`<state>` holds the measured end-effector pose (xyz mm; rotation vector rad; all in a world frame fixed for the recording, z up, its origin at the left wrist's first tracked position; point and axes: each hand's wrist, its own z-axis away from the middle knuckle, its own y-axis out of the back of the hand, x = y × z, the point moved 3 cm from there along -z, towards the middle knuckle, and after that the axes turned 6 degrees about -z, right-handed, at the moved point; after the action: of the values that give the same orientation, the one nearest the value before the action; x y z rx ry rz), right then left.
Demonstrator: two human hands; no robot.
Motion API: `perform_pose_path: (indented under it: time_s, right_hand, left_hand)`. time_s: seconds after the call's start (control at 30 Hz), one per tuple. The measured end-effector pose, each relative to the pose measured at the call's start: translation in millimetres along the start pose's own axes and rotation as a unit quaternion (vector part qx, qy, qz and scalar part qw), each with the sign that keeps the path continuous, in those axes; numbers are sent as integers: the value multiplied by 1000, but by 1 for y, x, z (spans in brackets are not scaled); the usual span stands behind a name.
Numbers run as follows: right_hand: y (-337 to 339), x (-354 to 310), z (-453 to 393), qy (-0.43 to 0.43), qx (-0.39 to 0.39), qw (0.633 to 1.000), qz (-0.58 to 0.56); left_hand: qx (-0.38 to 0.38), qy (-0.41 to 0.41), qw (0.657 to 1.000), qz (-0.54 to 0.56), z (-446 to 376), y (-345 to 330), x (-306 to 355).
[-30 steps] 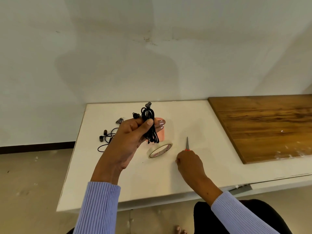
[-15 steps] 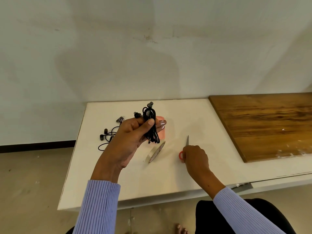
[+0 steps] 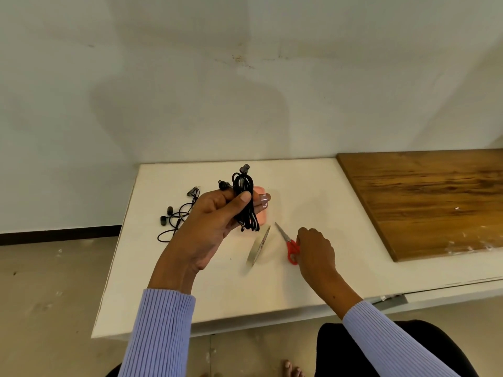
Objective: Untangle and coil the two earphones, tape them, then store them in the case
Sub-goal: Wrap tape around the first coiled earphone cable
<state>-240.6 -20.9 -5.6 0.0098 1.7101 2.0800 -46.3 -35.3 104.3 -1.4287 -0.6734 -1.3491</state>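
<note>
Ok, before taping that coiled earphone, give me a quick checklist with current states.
1. Coil held secure: ok. The left hand grips the coiled earphone, thumb pressed over the loops.
2. Tape within reach: ok. The tape roll stands on edge on the white table, beside the scissors.
3. Scissors in hand: ok. The right hand is at the red handles; blades lie on the table.
4. Tape strip already cut: cannot tell. A small shiny piece shows at the left fingertips.
5. Second earphone coiled: not ok. It lies loose on the table's left side.
6. Case open: cannot tell. The pink case is mostly hidden behind the left hand.
</note>
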Motion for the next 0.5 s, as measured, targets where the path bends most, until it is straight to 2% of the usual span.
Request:
perform_pose_path:
  time_s: [0.17, 0.3, 0.37, 0.4, 0.5]
  right_hand:
    - [8, -6, 7, -4, -14, 997, 70]
    - [9, -6, 6, 2, -19, 999, 50]
    - [7, -3, 5, -12, -36, 999, -21]
    - [8, 0, 4, -28, -51, 994, -92]
    - [14, 8, 1, -101, -99, 940, -310]
  left_hand:
    - [0, 2, 1000, -3, -1, 0, -1]
    - [-2, 3, 1000, -1, -1, 0, -2]
    - [-6, 2, 1000, 4, -1, 0, -2]
    - [-7, 2, 1000, 4, -1, 1, -2]
    - [-8, 3, 1000, 0, -2, 0, -3]
